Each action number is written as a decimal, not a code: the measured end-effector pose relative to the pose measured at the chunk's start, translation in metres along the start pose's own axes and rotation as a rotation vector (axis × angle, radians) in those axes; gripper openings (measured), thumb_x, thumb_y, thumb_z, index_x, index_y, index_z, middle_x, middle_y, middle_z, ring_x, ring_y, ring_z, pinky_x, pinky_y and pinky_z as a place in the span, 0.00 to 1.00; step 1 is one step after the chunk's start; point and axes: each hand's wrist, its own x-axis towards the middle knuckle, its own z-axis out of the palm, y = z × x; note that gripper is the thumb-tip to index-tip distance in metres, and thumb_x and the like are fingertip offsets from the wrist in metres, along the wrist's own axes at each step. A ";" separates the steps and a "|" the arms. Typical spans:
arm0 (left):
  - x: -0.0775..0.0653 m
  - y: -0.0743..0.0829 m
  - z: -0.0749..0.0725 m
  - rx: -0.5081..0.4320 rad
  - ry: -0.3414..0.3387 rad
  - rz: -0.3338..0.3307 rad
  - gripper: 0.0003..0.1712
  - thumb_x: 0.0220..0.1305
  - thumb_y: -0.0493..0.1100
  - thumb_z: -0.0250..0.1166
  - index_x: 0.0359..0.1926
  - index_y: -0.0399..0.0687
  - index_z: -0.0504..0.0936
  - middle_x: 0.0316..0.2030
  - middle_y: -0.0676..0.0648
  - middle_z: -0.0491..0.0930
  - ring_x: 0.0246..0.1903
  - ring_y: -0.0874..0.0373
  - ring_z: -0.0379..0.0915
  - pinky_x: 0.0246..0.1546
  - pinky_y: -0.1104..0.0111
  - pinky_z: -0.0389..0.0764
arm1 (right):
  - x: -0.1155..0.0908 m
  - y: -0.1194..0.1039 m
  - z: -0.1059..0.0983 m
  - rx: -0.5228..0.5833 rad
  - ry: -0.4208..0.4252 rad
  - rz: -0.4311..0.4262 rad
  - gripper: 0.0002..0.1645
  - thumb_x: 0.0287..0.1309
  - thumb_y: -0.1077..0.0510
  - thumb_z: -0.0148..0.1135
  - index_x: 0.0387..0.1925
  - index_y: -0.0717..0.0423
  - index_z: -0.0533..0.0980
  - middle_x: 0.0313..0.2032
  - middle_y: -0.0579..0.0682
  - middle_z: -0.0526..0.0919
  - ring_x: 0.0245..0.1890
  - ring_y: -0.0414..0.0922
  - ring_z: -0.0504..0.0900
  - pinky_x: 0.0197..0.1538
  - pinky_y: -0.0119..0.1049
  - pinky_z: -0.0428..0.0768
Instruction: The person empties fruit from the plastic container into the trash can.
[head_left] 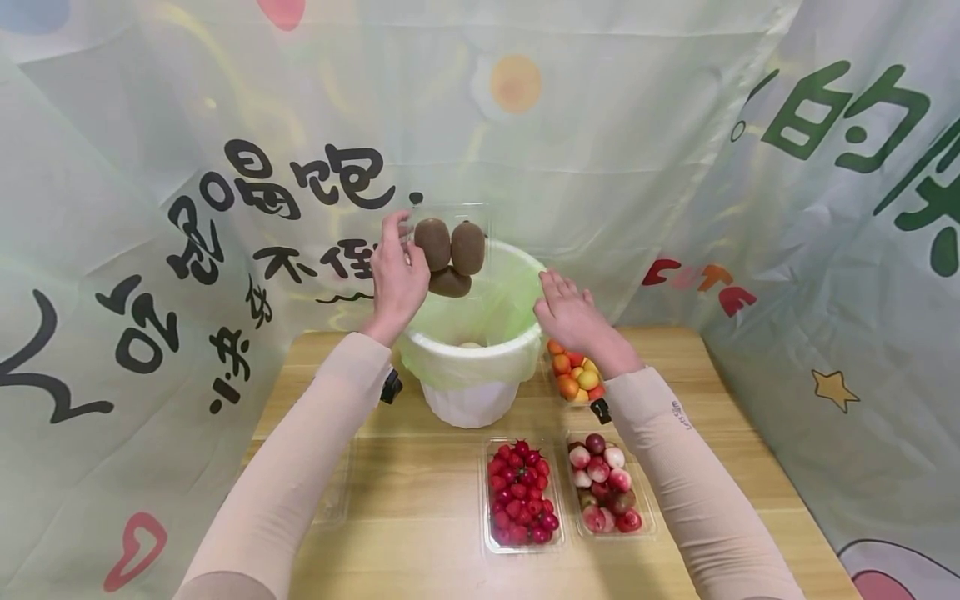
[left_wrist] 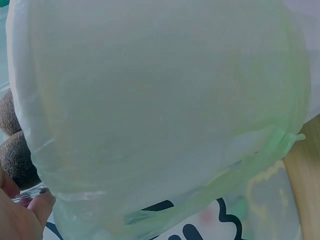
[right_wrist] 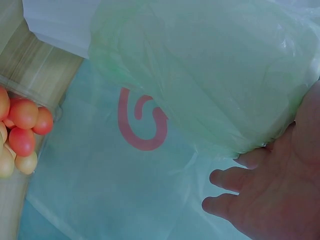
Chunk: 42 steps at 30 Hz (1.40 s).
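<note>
My left hand grips the left edge of a clear plastic box with three brown kiwis showing in it. The box is tipped up over the mouth of a white bin lined with a pale green bag. Kiwis and my left fingertips also appear at the edge of the left wrist view, beside the bin's side. At the bin's right rim, my right hand touches the liner with its fingers extended. In the right wrist view some fingers stand free of the bag.
On the wooden table lie a clear box of red berry-like fruit, one of mixed pink and dark round fruit, and one of orange and yellow fruit. Another clear box is partly behind my left sleeve. Printed cloth surrounds the table.
</note>
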 end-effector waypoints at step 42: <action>0.008 0.004 -0.013 0.004 -0.023 -0.061 0.26 0.70 0.30 0.53 0.68 0.38 0.69 0.52 0.32 0.86 0.44 0.41 0.85 0.55 0.49 0.81 | -0.002 -0.003 -0.001 0.008 0.007 -0.004 0.44 0.78 0.42 0.22 0.85 0.60 0.38 0.85 0.62 0.38 0.85 0.64 0.38 0.82 0.68 0.37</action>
